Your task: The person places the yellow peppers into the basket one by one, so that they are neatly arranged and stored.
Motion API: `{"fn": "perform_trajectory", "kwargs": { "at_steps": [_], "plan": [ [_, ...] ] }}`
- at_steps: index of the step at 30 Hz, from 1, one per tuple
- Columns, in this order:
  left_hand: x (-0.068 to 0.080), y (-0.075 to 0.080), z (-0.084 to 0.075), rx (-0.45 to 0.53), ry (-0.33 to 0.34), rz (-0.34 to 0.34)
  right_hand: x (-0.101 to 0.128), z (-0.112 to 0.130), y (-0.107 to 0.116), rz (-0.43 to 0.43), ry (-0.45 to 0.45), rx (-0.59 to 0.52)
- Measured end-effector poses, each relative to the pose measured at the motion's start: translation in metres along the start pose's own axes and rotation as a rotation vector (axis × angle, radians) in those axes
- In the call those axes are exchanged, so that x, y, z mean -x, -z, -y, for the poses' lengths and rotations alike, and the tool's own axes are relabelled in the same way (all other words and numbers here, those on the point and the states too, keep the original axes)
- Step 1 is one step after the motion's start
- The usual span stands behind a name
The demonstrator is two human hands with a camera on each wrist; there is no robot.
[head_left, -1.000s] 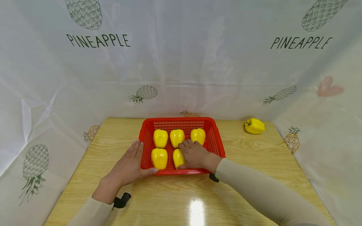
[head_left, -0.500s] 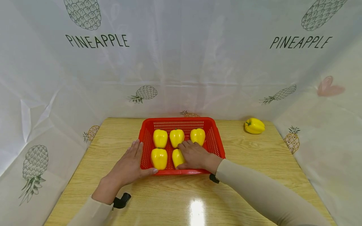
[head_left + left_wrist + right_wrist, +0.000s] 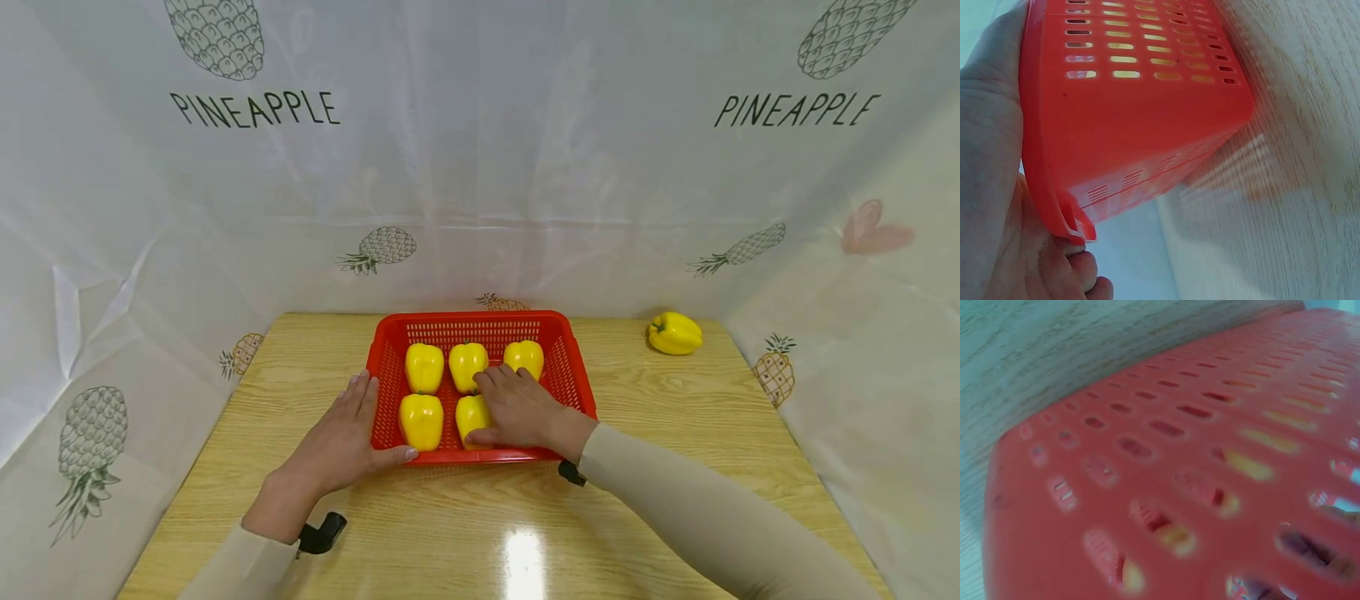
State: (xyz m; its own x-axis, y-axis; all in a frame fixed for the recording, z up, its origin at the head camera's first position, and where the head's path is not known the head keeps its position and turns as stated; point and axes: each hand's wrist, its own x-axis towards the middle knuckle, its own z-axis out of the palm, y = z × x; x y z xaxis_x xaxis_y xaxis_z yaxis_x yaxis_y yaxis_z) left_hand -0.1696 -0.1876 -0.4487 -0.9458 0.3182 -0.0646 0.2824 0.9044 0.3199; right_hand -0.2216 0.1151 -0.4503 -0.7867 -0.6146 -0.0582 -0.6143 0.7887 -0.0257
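Observation:
The red plastic basket (image 3: 480,457) holds several yellow bell peppers, two of them the front-left bell pepper (image 3: 422,422) and back-right bell pepper (image 3: 524,358). My left hand (image 3: 333,442) rests at its front-left corner, fingers straight along the left side and thumb on the front rim. In the left wrist view that hand lies against the rim of the slotted basket (image 3: 1116,119). Inside, my right hand (image 3: 517,408) grips the front-middle bell pepper (image 3: 470,417) between thumb and fingers; the palm hides its right part. The right wrist view shows mostly slotted basket wall (image 3: 1147,456).
One more yellow bell pepper (image 3: 675,333) lies on its side at the back right of the wooden table (image 3: 420,533). A white sheet printed with pineapples (image 3: 480,167) hangs around the table's back and sides.
My right thumb and fingers have shifted slightly upward around the front-middle bell pepper. The left hand and the basket stay in place.

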Motion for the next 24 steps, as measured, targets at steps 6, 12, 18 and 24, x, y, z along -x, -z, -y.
{"fn": "perform_trajectory", "kwargs": {
  "at_steps": [6, 12, 18, 24],
  "plan": [
    [0.001, 0.002, -0.002, -0.002, 0.003, 0.004, 0.01, -0.01, 0.007, -0.049, -0.016, 0.003],
    [0.001, 0.003, -0.003, -0.001, 0.009, 0.001, 0.023, -0.022, 0.014, -0.109, -0.036, -0.027],
    [0.001, 0.003, -0.005, 0.001, 0.009, 0.006, 0.037, -0.04, 0.019, -0.163, -0.094, -0.043],
    [0.0, 0.002, -0.005, 0.001, 0.01, 0.007, 0.054, -0.072, 0.027, -0.255, -0.137, 0.002]
  ]
}}
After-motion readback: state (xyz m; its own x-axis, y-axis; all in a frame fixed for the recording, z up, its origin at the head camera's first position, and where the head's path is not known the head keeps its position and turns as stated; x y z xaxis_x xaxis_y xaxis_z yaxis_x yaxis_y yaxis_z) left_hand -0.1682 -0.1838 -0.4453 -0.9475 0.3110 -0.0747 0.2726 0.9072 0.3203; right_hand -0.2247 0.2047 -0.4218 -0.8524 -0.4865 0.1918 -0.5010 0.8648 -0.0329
